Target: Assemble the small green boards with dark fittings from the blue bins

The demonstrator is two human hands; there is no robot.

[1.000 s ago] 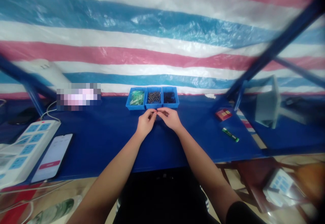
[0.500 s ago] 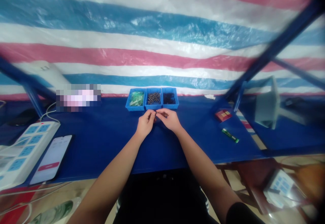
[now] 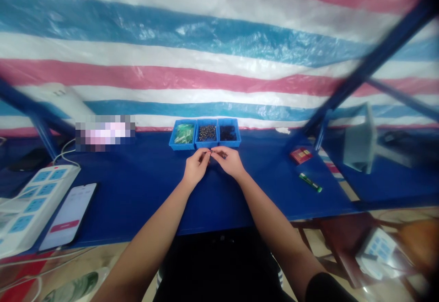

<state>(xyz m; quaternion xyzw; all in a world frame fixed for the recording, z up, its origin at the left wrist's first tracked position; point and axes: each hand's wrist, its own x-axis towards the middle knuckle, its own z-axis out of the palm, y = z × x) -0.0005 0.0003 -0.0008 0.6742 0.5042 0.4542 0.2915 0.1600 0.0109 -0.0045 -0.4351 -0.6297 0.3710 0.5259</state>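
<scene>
Left hand (image 3: 196, 167): fingers curled, thumb and forefinger pinching a small piece (image 3: 210, 152).
Right hand (image 3: 230, 161): pinching the same piece from the opposite side.
Position: piece sits between both fingertips, too tiny to identify.
Blue bins (image 3: 207, 145): just beyond the fingertips.

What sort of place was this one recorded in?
Most likely a makeshift small-parts assembly bench: a blue-covered table backed by striped plastic sheeting, three small blue bins of tiny parts at its far edge, and the left hand and right hand pinched together just before them.
</scene>
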